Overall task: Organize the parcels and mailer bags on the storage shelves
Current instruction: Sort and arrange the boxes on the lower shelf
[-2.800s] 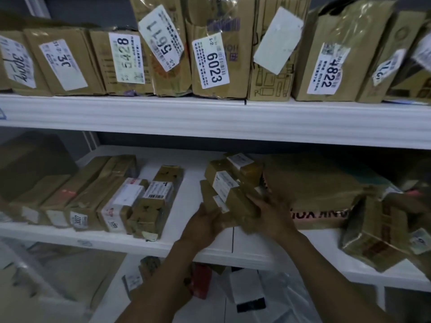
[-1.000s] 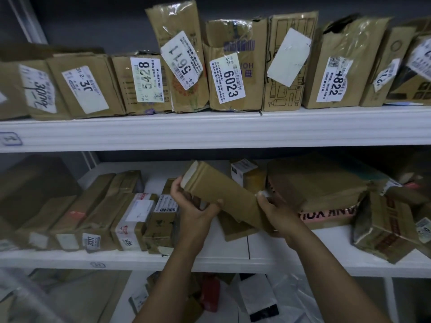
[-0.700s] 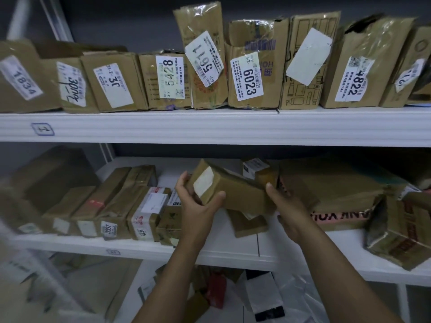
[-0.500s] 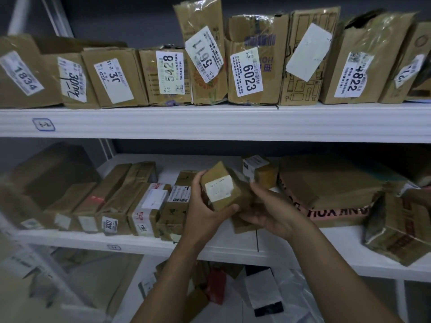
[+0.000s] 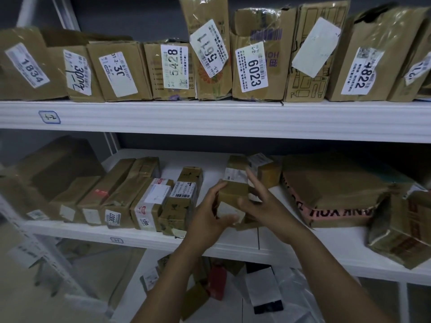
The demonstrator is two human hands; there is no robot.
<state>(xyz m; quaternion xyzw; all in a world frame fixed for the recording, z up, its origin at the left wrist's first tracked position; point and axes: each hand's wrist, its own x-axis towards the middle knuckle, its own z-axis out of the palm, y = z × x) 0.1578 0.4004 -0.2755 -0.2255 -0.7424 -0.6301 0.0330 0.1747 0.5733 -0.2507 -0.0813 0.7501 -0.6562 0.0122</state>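
A dark grey wall stood behind the upper shelf. A blue-bordered handwritten tag was stuck to that shelf's front edge, near its left end. A smaller blue-bordered tag sat on the lower shelf's front edge, left of centre.

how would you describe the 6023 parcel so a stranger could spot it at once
On the upper white shelf, brown cardboard parcels stand in a row. Just right of the middle, between a taller parcel with a tilted label and a box with a blank white label, stands a brown cardboard box. It alone bears a white label reading 6023 sideways.
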